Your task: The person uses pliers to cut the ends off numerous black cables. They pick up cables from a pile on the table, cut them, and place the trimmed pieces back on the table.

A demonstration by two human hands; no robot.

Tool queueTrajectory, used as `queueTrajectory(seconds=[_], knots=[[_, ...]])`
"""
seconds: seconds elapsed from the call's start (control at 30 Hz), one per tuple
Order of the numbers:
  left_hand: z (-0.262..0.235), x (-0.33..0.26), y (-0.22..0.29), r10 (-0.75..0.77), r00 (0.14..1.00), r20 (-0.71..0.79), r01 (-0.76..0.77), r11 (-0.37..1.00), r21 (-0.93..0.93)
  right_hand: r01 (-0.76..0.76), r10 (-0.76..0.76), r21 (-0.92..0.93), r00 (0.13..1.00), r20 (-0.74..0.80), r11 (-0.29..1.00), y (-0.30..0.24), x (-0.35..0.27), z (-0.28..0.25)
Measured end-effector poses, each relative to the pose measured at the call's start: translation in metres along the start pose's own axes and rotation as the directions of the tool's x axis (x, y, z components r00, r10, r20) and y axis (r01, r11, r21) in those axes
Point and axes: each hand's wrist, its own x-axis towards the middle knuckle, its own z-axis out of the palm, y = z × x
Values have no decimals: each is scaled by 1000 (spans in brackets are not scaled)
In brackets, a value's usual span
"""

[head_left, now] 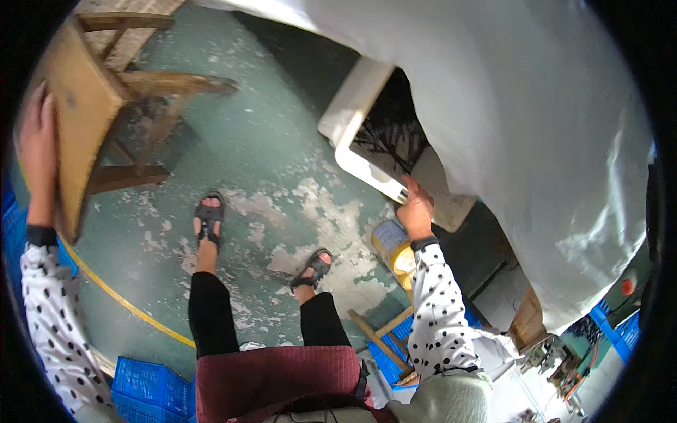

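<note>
My left hand (39, 134) lies at the far left against the seat of a wooden stool (88, 116), its fingers stretched out along the surface. The stool's legs reach toward the middle of the view. At centre right, my right hand (417, 209) is closed at the rim of a white plastic bin (343, 151); its thumb side is partly hidden. Dark, thin, stick-like pieces (395, 137) lie inside the bin. Much of the bin is covered by a large whitish plastic sheet (508, 106).
A yellow tub with a pale label (393, 247) stands beside my right wrist. Blue crates (149, 388) sit at lower left, and a wooden frame (384, 342) lies over blue plastic at lower right. Worn green floor (268, 155) with a yellow line (127, 299) surrounds my feet.
</note>
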Motion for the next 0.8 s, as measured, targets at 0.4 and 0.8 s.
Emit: queueTrajectory(seconds=[0.4,0.8], knots=[[-41,31,74,-278,960,4,277,958,69,-69,49,187,993,110,980,-214,163,-75],[-48,25,59,-236,971,-33,238,962,136,384,-390,262,920,-29,885,-295,-32,-99]])
